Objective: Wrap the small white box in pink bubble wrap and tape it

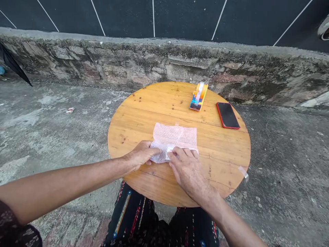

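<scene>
A sheet of pinkish bubble wrap (177, 134) lies on the round wooden table (138, 113), its near part folded over into a clear roll. My left hand (142, 153) grips the left end of that roll, with the thumb on top. Over its right part, my right hand (186, 164) is curled, fingertips pressing on the wrap. Between the hands a small white item (169, 150) shows through or at the edge of the plastic; its kind cannot be made out. The far part of the sheet lies flat.
A yellow and blue tape dispenser (198, 97) stands at the table's back. To its right lies a red-cased phone (228, 115). A strip of clear tape (243, 173) hangs from the right edge. Behind the table runs a low stone wall (123, 65).
</scene>
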Demonstrator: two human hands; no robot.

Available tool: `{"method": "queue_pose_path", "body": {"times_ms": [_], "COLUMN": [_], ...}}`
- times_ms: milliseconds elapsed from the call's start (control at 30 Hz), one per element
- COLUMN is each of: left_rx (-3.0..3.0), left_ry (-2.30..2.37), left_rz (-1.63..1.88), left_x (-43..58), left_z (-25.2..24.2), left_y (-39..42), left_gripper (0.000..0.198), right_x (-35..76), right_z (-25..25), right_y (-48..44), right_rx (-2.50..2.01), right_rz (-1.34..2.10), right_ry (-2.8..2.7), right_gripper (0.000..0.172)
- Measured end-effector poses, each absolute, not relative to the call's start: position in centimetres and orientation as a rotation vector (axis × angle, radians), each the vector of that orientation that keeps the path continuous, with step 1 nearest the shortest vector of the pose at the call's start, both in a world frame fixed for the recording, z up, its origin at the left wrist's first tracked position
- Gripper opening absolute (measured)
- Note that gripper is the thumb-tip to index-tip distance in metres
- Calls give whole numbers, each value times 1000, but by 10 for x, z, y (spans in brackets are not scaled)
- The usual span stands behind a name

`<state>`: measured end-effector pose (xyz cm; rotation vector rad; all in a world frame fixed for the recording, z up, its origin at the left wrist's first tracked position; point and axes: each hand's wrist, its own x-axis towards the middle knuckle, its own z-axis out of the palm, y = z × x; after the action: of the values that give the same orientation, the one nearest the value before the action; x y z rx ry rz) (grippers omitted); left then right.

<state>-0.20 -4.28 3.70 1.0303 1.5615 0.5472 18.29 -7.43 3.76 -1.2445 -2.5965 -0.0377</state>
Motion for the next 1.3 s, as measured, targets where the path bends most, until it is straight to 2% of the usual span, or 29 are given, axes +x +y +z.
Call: {"method": "queue_pose_path", "body": {"times_ms": [467, 833, 1300], "left_rx": [1110, 1043, 986], "left_ry": [1557, 1483, 1431], "left_rz": [535, 559, 630], "left_x": [12, 17, 21], "left_z": [30, 41, 53], "left_y": [-33, -33, -35], "left_gripper": [8, 12, 3], "right_x": [182, 182, 180], "right_z": [39, 41, 49], "right_y": [-72, -72, -70], "right_rx": [-1234, -1248, -1294], "right_rz": [-65, -5, 46], "right_ry": [-2612, -2619, -2648], "right_gripper": [15, 17, 18]}}
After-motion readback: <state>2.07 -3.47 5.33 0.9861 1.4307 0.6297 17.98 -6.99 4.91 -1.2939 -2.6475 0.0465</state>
